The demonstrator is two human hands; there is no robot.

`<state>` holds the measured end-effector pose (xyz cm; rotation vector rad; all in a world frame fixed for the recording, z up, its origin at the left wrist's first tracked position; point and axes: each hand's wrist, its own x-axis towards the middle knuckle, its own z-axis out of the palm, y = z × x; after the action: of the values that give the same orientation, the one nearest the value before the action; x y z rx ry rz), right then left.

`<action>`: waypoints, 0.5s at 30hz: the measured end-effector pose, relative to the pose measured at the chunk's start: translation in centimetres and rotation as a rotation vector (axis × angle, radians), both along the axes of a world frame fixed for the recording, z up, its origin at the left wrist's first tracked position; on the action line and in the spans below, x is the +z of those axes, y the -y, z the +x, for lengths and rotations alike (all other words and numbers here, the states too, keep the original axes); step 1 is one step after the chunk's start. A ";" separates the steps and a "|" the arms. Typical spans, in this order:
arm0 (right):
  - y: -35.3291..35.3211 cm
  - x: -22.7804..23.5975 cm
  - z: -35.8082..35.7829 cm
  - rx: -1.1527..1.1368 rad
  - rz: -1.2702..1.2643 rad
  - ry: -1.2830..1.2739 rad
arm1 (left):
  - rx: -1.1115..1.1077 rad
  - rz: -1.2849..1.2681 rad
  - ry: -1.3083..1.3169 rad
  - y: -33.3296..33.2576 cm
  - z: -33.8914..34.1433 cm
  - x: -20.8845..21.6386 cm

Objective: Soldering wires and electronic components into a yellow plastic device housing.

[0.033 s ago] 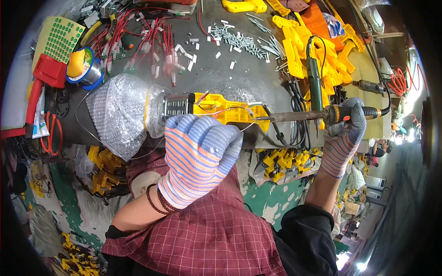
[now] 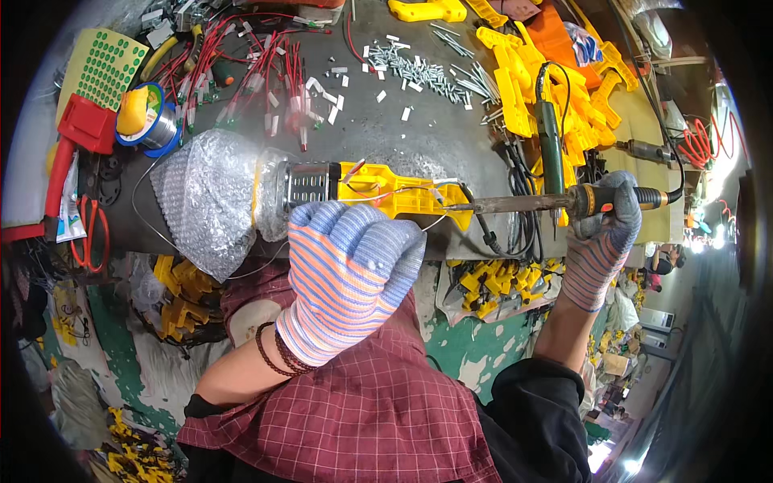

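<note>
My left hand (image 2: 350, 270), in a striped glove, is closed in a pinch on thin solder wire (image 2: 436, 222); a short end sticks out past the fingers. My gloved right hand (image 2: 605, 221) grips a soldering iron (image 2: 523, 204) by its handle. The iron's tip points left, to the narrow end of a yellow plastic handle shell (image 2: 394, 187), near a wire end and the solder. Thin wires run inside the open shell. A slotted metal collar (image 2: 312, 185) joins it to a clear part partly covered by bubble wrap (image 2: 205, 189). My left fingers hide part of the shell's near edge.
A blue spool of solder (image 2: 161, 129) stands at left, near red-handled scissors (image 2: 95, 233). Red wire leads (image 2: 282, 80) and screws (image 2: 419, 71) lie at the back. Yellow shells (image 2: 576, 105) and a green pen-shaped tool (image 2: 551, 137) are at right, beside black cables (image 2: 523, 229).
</note>
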<state>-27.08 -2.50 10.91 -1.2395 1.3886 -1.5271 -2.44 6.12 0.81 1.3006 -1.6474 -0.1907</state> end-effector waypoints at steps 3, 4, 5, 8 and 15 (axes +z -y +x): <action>0.1 -0.2 -0.8 0.006 -0.019 0.000 | -0.001 0.004 -0.012 -0.1 -0.1 0.6; 0.2 -0.2 -0.8 0.007 -0.023 0.000 | -0.001 0.000 -0.011 0.1 0.0 0.5; 0.3 -0.2 -0.7 0.002 -0.019 0.000 | -0.006 -0.001 -0.003 0.3 0.0 0.5; 0.4 -0.5 -0.7 0.012 -0.031 0.022 | -0.010 -0.009 -0.004 0.4 0.0 0.3; 0.0 -0.6 -0.7 0.033 -0.041 0.049 | -0.015 -0.020 -0.011 0.4 0.0 0.2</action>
<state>-27.77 -2.49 10.35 -1.2350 1.3053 -1.5598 -2.46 5.76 1.04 1.2702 -1.6460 -0.1896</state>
